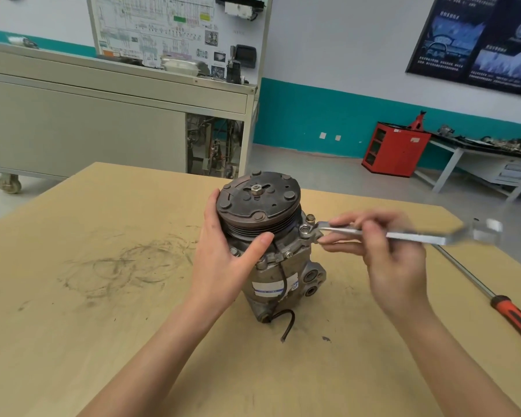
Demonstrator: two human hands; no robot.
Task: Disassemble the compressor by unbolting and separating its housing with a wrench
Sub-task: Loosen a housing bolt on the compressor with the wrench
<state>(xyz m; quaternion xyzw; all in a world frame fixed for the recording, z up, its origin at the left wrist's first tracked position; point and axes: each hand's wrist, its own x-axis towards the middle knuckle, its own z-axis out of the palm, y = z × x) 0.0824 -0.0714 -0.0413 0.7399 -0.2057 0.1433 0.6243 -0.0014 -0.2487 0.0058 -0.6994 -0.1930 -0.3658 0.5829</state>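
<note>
wrench ring on a flange bolt, compressor held on end

the compressor (271,266) stands on end near the middle of the tan worktop (103,326). its dark, rusty clutch plate (257,198) faces up, with a nut at the centre. my left hand (223,260) grips it at the grooved pulley (253,227). my fingers (212,203) curl round the far left of the rim and my thumb (260,240) lies across the grooves at the front, so this hand is clamped on the compressor.

my right hand (385,251) holds the wrench (403,235) by its shank, fingers pinched together on the flat bar. the wrench lies roughly level. its ring end (306,230) sits over a bolt on the housing flange, just below the pulley on the right side. its open end sticks out past my hand to the right and is blurred.

two more bolt heads show on the flange at the front, one (288,254) right of my thumb and one (233,251) under my palm's edge. a white label (271,288) is stuck on the grey body, and two round ports (310,284) sit low on its right. a black cable (286,323) runs down the body and trails onto the worktop towards me.

a long screwdriver (512,317) with a red and black handle lies on the worktop to the right, well apart from the compressor. grey scuff marks (127,266) ring the surface to the left. beyond the worktop stand a grey wheeled cabinet (88,127) and a red cabinet (394,149) on the floor.
</note>
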